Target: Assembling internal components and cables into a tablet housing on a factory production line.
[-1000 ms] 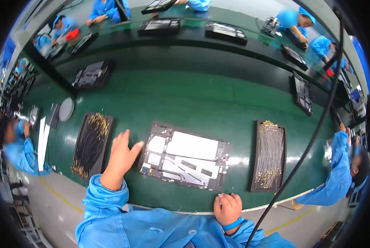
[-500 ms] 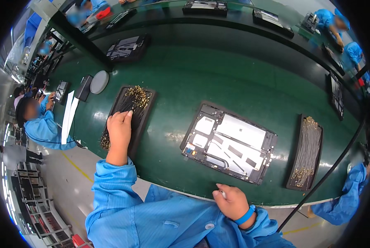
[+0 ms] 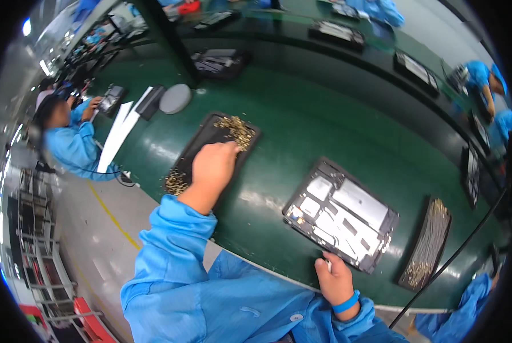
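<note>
My left hand [image 3: 213,167] is over a dark tray [image 3: 191,150] of thin black cables with gold-coloured ends [image 3: 236,131]. Its thumb and fingertips are pinched together at those ends; whatever is between them is hidden. Just below the near edge of an opened tablet [image 3: 342,214], my right hand [image 3: 336,281] is closed around a small white stick-like tool [image 3: 328,264], of which only the tip shows. The tablet lies flat, its silvery battery panels and dark inner frame exposed. A blue band circles my right wrist.
At right, another tray [image 3: 426,246] holds grey cables with gold ends. A round grey lid [image 3: 175,99], a dark box [image 3: 151,103] and white strips [image 3: 118,134] lie at left. A black cord [image 3: 456,251] slants across the right side. A co-worker [image 3: 76,137] sits at left.
The view has turned, shifting the table's things rightward. My left hand has moved toward the far end of the cable tray. My right hand stays near the tablet, still around the white tool.
</note>
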A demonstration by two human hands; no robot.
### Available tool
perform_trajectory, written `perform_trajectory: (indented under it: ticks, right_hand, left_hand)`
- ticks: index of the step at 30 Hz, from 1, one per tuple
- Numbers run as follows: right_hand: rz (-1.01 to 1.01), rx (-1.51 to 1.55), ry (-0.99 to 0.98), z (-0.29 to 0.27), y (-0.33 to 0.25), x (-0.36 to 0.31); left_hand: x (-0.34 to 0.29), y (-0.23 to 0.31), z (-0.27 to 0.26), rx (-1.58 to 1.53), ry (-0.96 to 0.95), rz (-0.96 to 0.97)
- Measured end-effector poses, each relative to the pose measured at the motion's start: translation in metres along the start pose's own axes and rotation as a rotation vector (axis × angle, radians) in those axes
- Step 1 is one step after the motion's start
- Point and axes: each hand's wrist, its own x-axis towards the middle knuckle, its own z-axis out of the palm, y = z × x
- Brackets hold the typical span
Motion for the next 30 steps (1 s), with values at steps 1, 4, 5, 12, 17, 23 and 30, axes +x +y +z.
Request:
perform_trajectory:
  ticks: [1, 4, 5, 12, 17, 23, 30]
  right_hand:
    - [0.023, 0.016, -0.001, 0.000, 0.002, -0.003]
    - [0.086, 0.096, -0.052, -0.001, 0.024, -0.009]
    - [0.079, 0.083, -0.073, 0.003, 0.024, -0.005]
    - [0.228, 0.724, -0.052, -0.010, -0.017, -0.001]
    - [0.079, 0.631, -0.247, -0.020, -0.030, -0.003]
    - [0.249, 0.552, -0.335, -0.027, -0.023, -0.014]
    - [0.337, 0.604, -0.599, -0.032, -0.004, -0.012]
  left_hand:
    - [0.002, 0.003, 0.000, 0.060, 0.027, 0.029]
    - [0.005, 0.016, -0.005, 0.039, 0.128, 0.101]
    - [0.005, 0.017, -0.008, 0.024, 0.145, 0.092]
    - [-0.041, 0.098, -0.072, -0.210, -0.063, 0.732]
    - [-0.074, 0.113, -0.060, -0.485, 0.009, 0.913]
    - [-0.088, 0.117, -0.053, -0.531, -0.082, 0.940]
    - [-0.096, 0.126, -0.053, -0.563, -0.282, 0.905]
